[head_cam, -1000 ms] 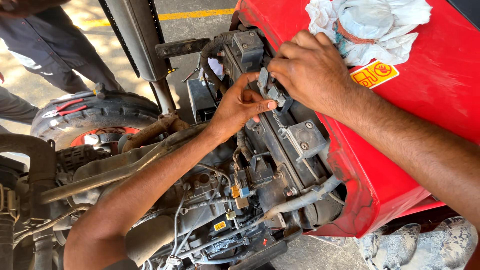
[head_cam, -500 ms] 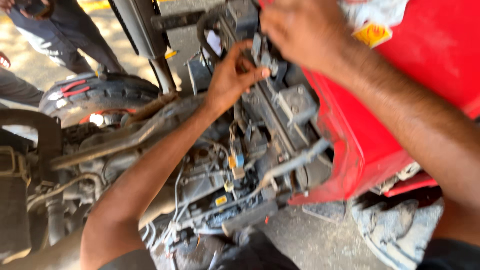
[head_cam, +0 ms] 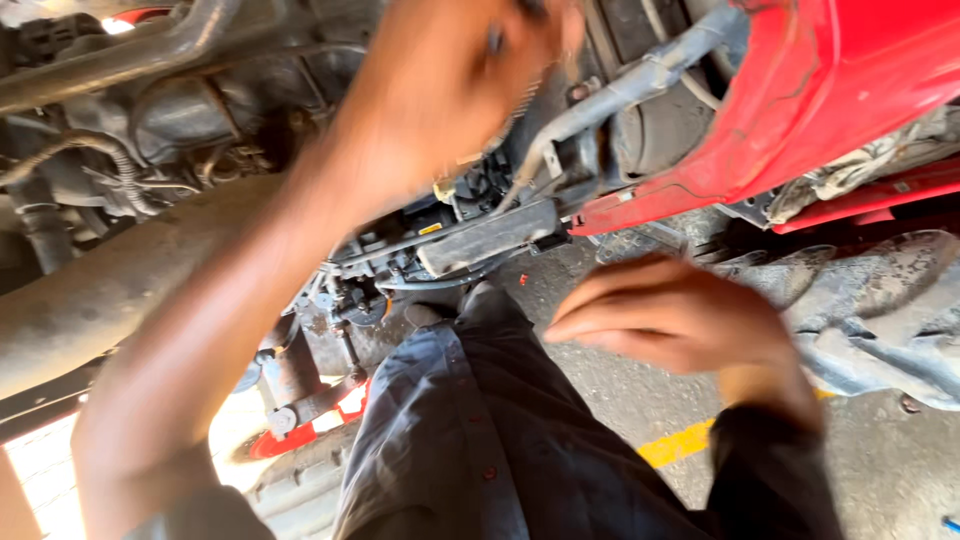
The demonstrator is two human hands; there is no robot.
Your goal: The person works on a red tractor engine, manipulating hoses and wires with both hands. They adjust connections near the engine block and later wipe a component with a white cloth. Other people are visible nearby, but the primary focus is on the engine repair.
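Concrete floor (head_cam: 620, 400); pipe (head_cam: 620, 95) diagonal, up-right.

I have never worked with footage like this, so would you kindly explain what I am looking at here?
This is one view from a camera worn on a person's head, looking down at their own bare hands. The left hand is raised and blurred, up against the exposed engine parts of a vehicle with red bodywork; whether it holds anything is too blurred to tell. The right hand hangs lower, fingers loosely curled, holding nothing and touching nothing. Beneath it are the person's grey shirt, a muddy tyre and pavement with a yellow line. A thick pipe runs along the left.
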